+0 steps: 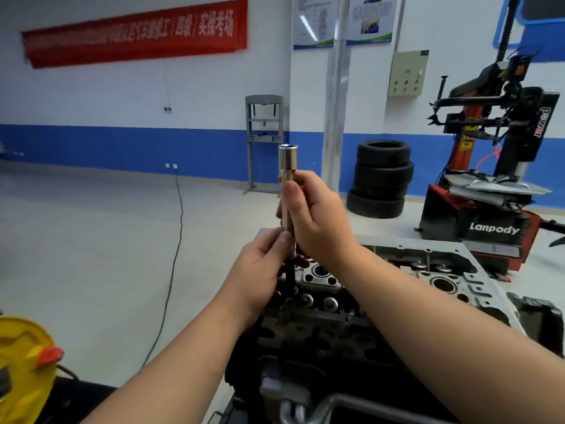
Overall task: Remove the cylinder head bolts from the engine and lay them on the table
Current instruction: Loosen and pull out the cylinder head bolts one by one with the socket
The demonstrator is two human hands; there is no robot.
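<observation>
Cylinder head below both hands; right hand grips upright long socket, left hand pinches its lower end. Pale floor, stacked tires, tire changer behind.

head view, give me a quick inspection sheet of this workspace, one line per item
surface: table not clearly in view; the work sits on the engine.
job's things: long silver socket extension held upright, a dark cylinder head bolt hanging from its lower end above the engine.
clutter: yellow container at lower left.
grippers: right hand grips the extension; left hand pinches it near the lower end.
cables: black cable runs across the floor to a wall socket.
surroundings: stacked tyres, tyre changer, grey press frame, red banner.
</observation>
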